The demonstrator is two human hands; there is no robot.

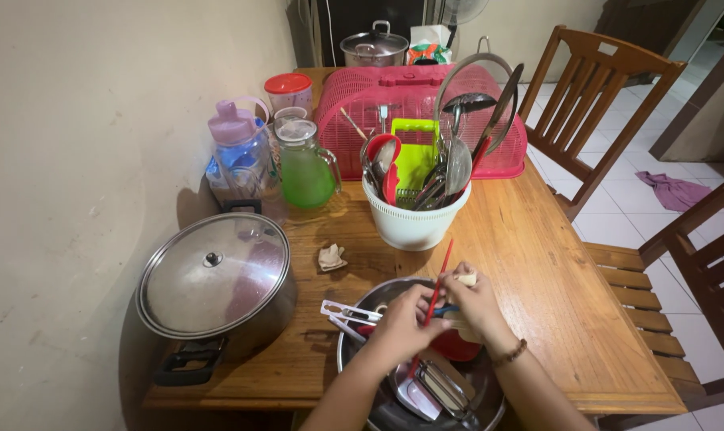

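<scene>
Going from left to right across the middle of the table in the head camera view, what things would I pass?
Big lidded steel pot → crumpled scrap of cloth → white basket of utensils → bare wooden table → wooden chair.

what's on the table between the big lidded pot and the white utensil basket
In the head view, a small crumpled beige cloth lies on the table between the pot and the basket.

Two lidded pots (pixel 214 279) (pixel 374 46), two wooden chairs (pixel 597 96) (pixel 689 279), one green jug (pixel 304 168), one white utensil basket (pixel 414 219).
</scene>
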